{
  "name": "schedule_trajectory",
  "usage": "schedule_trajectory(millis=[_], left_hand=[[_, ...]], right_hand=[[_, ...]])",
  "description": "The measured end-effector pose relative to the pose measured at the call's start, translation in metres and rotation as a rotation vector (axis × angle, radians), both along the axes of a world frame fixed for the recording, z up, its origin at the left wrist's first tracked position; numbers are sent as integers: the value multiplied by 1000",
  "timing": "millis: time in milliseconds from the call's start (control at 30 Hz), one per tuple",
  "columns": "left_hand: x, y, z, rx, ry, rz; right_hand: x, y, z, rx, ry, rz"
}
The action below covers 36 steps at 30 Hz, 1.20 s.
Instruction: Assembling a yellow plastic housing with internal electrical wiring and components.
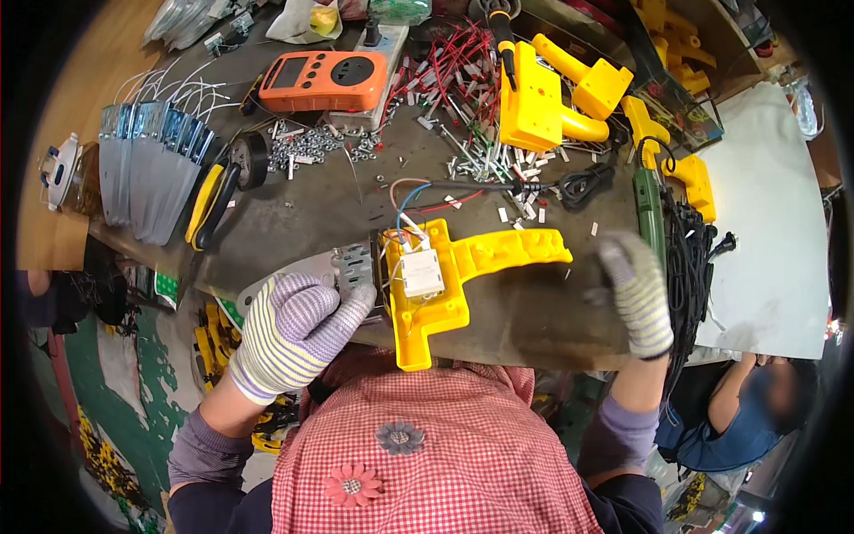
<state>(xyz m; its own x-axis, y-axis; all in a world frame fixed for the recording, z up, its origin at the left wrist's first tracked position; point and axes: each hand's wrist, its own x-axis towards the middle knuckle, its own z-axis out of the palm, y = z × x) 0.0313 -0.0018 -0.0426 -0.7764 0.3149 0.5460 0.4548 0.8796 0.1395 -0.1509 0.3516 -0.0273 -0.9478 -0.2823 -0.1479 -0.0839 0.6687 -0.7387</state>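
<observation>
My left hand (302,325), in a striped knit glove, pinches a perforated metal plate (353,265) at the left end of a yellow plastic housing half (511,252). The housing lies open side up at the table's front edge. Inside it sits a white block-shaped component (422,272), with blue, brown and white wires around it. A black cord (525,187) runs behind the housing, toward the right. My right hand (636,289), gloved too, is over the table to the right of the housing, apart from it. Motion smears its fingers.
An orange meter (320,81) stands at the back. Loose nuts (316,147), screws (471,160) and red wires (454,62) lie scattered. Sleeved blades (147,173) and yellow-handled pliers (209,206) are at left. Yellow housings (531,102), a green screwdriver (649,209) and black cords (689,276) lie right. A person (756,400) sits beyond.
</observation>
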Motion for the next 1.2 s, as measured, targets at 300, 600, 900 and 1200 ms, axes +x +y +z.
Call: schedule_trajectory(millis=[300, 600, 900, 1200], left_hand=[[-7, 2, -1, 36, -220, -5], [-81, 23, 21, 371, -134, 221], [-73, 40, 19, 442, -269, -128], [-67, 41, 11, 433, -273, -142]], right_hand=[[-40, -58, -2, 50, 678, 429], [-54, -86, -19, 121, 844, 595], [-9, -31, 0, -136, 569, 598], [-6, -29, -2, -30, 806, 676]])
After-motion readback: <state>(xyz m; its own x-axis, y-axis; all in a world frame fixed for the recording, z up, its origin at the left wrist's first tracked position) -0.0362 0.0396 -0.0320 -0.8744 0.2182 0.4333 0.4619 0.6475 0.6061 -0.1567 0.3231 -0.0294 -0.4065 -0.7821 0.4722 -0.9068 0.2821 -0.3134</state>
